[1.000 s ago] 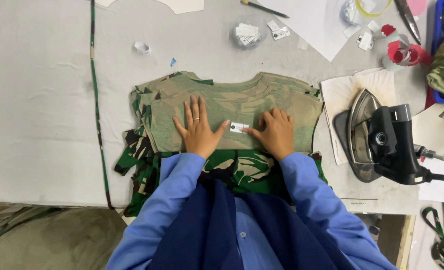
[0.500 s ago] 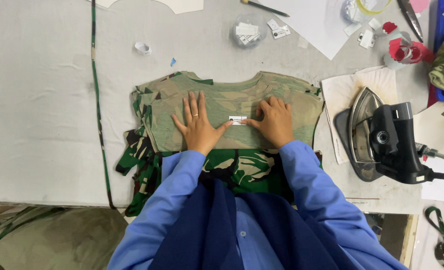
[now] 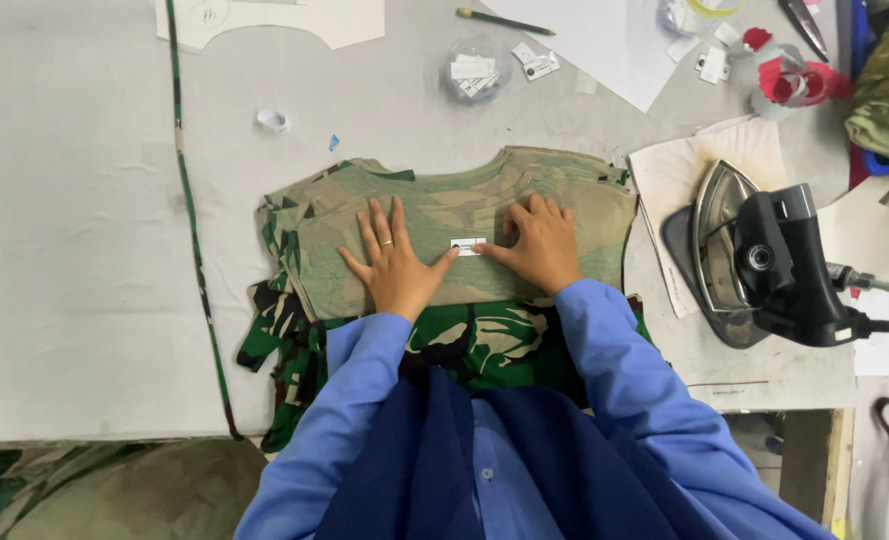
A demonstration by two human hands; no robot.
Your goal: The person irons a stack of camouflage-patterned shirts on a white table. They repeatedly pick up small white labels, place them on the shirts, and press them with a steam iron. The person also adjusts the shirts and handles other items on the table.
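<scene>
White label (image 3: 469, 245) lies mid-frame on camouflage cloth piece (image 3: 445, 215), long axis left-right, between both grips: left hand (image 3: 397, 268) flat, fingers spread; right hand (image 3: 542, 243) fingertips pinning label's right end, holding nothing.

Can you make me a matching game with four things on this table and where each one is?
Things:
1. iron
2. pencil
3. small white label
4. left hand

Places:
A. at the top of the table, beside a white sheet of paper
B. flat on the camouflage cloth, with its fingers spread
C. tipped on its side at the right, next to scorched paper
D. on the cloth, between the two hands

Right pairs: 1-C, 2-A, 3-D, 4-B
</scene>
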